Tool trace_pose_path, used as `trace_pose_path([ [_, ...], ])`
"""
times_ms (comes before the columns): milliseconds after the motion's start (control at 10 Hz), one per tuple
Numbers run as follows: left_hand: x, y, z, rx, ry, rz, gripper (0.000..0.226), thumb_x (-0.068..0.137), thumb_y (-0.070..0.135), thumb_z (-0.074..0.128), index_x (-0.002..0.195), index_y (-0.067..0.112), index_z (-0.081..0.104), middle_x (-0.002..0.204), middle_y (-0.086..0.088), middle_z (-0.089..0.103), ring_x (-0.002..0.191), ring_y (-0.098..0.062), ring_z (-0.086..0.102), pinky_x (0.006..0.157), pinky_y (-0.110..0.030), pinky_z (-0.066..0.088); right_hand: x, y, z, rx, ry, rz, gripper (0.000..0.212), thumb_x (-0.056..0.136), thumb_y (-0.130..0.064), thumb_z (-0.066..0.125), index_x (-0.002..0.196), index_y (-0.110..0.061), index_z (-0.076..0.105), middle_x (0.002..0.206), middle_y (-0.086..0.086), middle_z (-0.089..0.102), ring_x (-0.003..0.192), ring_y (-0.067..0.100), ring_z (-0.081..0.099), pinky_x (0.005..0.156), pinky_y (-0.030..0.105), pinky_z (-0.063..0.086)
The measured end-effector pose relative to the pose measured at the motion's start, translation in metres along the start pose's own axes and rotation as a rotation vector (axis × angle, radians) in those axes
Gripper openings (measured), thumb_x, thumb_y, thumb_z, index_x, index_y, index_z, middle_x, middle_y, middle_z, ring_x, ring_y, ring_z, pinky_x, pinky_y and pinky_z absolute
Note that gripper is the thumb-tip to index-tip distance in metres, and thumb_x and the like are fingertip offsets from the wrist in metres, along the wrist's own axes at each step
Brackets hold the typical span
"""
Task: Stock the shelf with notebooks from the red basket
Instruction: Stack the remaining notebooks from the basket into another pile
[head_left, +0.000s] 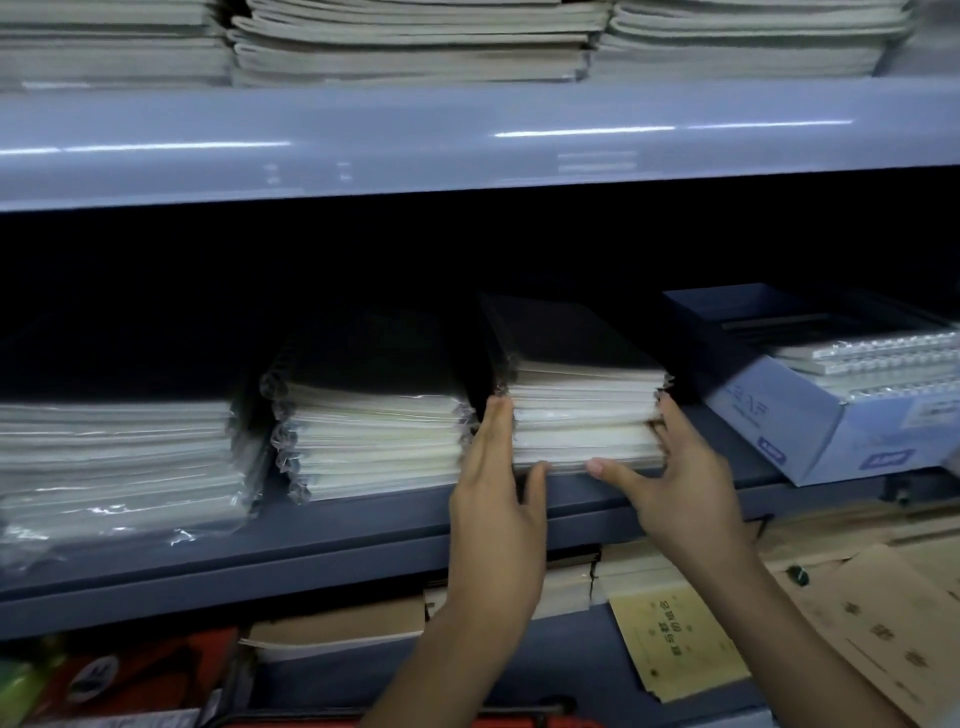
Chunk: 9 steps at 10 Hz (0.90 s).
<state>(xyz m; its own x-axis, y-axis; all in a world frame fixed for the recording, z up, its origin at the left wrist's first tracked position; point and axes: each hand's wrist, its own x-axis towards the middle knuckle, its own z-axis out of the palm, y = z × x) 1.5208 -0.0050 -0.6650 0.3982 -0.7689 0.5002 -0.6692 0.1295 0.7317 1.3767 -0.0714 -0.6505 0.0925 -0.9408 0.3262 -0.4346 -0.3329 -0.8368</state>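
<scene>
In the centre of the frame a stack of notebooks (584, 410) with a dark top cover sits on the middle shelf (363, 525), and both hands are against it. The left hand (496, 493) lies flat along the stack's left side, fingers (498, 421) straight and together, pointing into the shelf, its thumb tip touching the lower front edge of the stack. The right hand (680, 493) is at the stack's right front corner, its fingers reaching along the right side of the stack and blurred, its thumb stretched left along the bottom front edge; whether those fingers curl round the stack I cannot tell.

Just left of this stack stands another stack of spiral notebooks in clear wrap (369, 441), and further left, at the frame's edge, a wider wrapped pile (114, 462). To the right, on the same shelf, an open pale blue box (810, 421) holds white spiral-bound pads. The upper shelf (467, 140) across the top carries grey-white stacks. Below the middle shelf, at lower right, lie brown and yellow paper booklets (680, 644), and at the bottom edge a red basket (540, 719) rim shows
</scene>
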Motion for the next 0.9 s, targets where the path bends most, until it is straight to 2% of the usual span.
trace_pose_path([
  [100, 0.006, 0.002, 0.002, 0.038, 0.008, -0.035, 0.057, 0.1, 0.017, 0.058, 0.151, 0.028, 0.037, 0.159, 0.014, 0.031, 0.144, 0.003, 0.023, 0.113, -0.007, 0.013, 0.005, -0.001, 0.007, -0.016, 0.017, 0.004, 0.087, 0.074, -0.029, 0.086, 0.148, -0.022, 0.041, 0.133, -0.011, 0.057, 0.123, 0.004, 0.051, 0.105, 0.022, 0.04],
  [200, 0.008, 0.006, 0.004, 0.012, 0.024, -0.074, 0.053, 0.099, 0.014, 0.058, 0.148, 0.026, 0.043, 0.158, 0.008, 0.037, 0.145, -0.003, 0.03, 0.116, -0.016, 0.021, 0.009, -0.001, 0.009, -0.014, 0.014, 0.021, 0.085, 0.075, -0.029, 0.086, 0.147, -0.022, 0.042, 0.138, -0.007, 0.057, 0.125, 0.006, 0.051, 0.108, 0.028, 0.042],
  [300, 0.002, 0.008, -0.003, -0.012, -0.014, -0.051, 0.057, 0.098, 0.017, 0.061, 0.15, 0.027, 0.04, 0.16, 0.011, 0.031, 0.146, 0.001, 0.024, 0.116, -0.013, 0.018, 0.007, -0.001, 0.007, 0.003, -0.018, 0.051, 0.095, 0.077, -0.034, 0.084, 0.154, -0.022, 0.031, 0.152, -0.005, 0.044, 0.137, 0.007, 0.04, 0.113, 0.029, 0.035],
  [400, -0.005, 0.002, -0.014, -0.018, -0.032, 0.017, 0.058, 0.097, 0.016, 0.062, 0.15, 0.025, 0.04, 0.16, 0.012, 0.031, 0.147, 0.001, 0.026, 0.119, -0.016, 0.022, 0.012, -0.004, 0.001, 0.122, -0.052, 0.136, 0.104, 0.074, -0.037, 0.085, 0.157, -0.021, 0.024, 0.158, -0.005, 0.036, 0.142, 0.01, 0.036, 0.114, 0.031, 0.033],
  [500, -0.009, -0.002, -0.018, 0.007, -0.077, 0.027, 0.062, 0.099, 0.019, 0.059, 0.154, 0.025, 0.033, 0.162, 0.013, 0.025, 0.148, 0.001, 0.022, 0.119, -0.014, 0.018, 0.025, -0.003, -0.006, 0.154, -0.088, 0.199, 0.1, 0.073, -0.032, 0.086, 0.155, -0.015, 0.03, 0.157, 0.002, 0.039, 0.14, 0.014, 0.041, 0.111, 0.029, 0.034],
  [600, -0.012, 0.0, -0.018, -0.024, -0.103, 0.024, 0.062, 0.099, 0.022, 0.06, 0.154, 0.024, 0.032, 0.161, 0.009, 0.031, 0.147, -0.001, 0.027, 0.121, -0.022, 0.024, 0.027, -0.003, -0.007, 0.161, -0.102, 0.195, 0.091, 0.075, -0.022, 0.084, 0.151, -0.01, 0.037, 0.154, 0.007, 0.044, 0.138, 0.017, 0.045, 0.106, 0.025, 0.034],
  [700, -0.009, 0.001, -0.024, -0.081, -0.075, 0.007, 0.061, 0.097, 0.024, 0.063, 0.152, 0.026, 0.036, 0.155, 0.009, 0.041, 0.141, -0.001, 0.037, 0.118, -0.019, 0.03, 0.025, -0.005, -0.008, 0.134, -0.102, 0.156, 0.086, 0.078, -0.024, 0.081, 0.151, -0.009, 0.038, 0.154, 0.009, 0.044, 0.138, 0.018, 0.044, 0.106, 0.024, 0.034],
  [800, -0.008, 0.003, -0.044, -0.187, -0.008, 0.003, 0.053, 0.094, 0.025, 0.067, 0.144, 0.029, 0.048, 0.14, 0.017, 0.054, 0.129, 0.001, 0.051, 0.11, -0.025, 0.044, 0.015, -0.008, -0.011, 0.002, -0.067, 0.115, 0.088, 0.083, -0.047, 0.072, 0.155, -0.018, 0.031, 0.157, 0.002, 0.039, 0.142, 0.019, 0.04, 0.113, 0.032, 0.034],
  [900, -0.007, -0.005, -0.08, -0.262, 0.099, 0.005, 0.041, 0.093, 0.028, 0.069, 0.133, 0.032, 0.059, 0.128, 0.023, 0.06, 0.118, 0.006, 0.058, 0.1, -0.02, 0.05, -0.016, -0.033, 0.001, 0.103, 0.118, 0.027, 0.081, 0.088, -0.056, 0.06, 0.156, -0.028, 0.027, 0.161, -0.008, 0.031, 0.146, 0.013, 0.031, 0.12, 0.039, 0.028],
])
